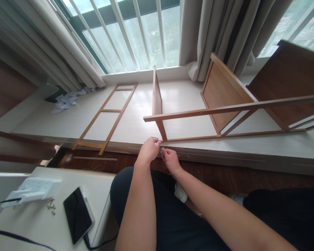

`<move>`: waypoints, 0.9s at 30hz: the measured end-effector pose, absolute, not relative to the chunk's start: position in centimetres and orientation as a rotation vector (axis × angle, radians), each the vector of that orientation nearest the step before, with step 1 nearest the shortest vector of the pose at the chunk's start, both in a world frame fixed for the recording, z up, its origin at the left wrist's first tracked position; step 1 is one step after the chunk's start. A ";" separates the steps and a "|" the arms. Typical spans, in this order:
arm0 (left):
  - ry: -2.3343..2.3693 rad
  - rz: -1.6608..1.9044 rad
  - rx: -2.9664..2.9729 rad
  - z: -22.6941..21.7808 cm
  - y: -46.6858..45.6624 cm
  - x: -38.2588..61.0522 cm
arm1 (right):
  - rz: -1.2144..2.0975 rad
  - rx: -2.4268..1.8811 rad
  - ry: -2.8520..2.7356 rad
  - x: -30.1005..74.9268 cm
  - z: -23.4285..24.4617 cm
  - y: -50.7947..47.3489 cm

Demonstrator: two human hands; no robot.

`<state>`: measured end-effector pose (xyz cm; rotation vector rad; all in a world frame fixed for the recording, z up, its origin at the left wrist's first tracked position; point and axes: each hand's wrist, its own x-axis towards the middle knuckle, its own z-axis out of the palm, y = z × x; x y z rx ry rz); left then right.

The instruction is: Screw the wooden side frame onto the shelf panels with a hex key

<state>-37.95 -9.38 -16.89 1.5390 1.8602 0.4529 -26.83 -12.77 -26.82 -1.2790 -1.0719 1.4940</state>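
A wooden furniture frame [188, 113], with slender rails and upright panels, lies on its side on the white window ledge. At its near left corner, my left hand [149, 150] is closed, its fingertips pinched beside the lower rail [191, 138]. What those fingertips hold is too small to make out. Just right of and below it, my right hand [171, 160] is closed around a thin metal tool [163, 144], which points up at the same corner. The tool's lower part is hidden in the fingers.
A separate ladder-like wooden frame [111, 111] lies left on the ledge, overhanging its front edge. Crumpled paper [65, 102] is farther left. On the near-left white cabinet [68, 176] are a phone [78, 214], small screws [51, 205] and a power strip [38, 190] with cables.
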 end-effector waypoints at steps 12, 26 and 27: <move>1.829 0.475 1.570 -17.0 -9.4 -38.0 | 1.213 -1.511 -1.313 -26.3 -24.9 -12.7; 1.819 0.478 1.575 -17.1 -9.3 -38.1 | 1.697 -1.156 -0.917 -27.1 -26.1 -12.8; 1.818 0.478 1.577 -17.2 -9.2 -38.2 | 1.744 -1.126 -0.880 -27.2 -26.1 -12.8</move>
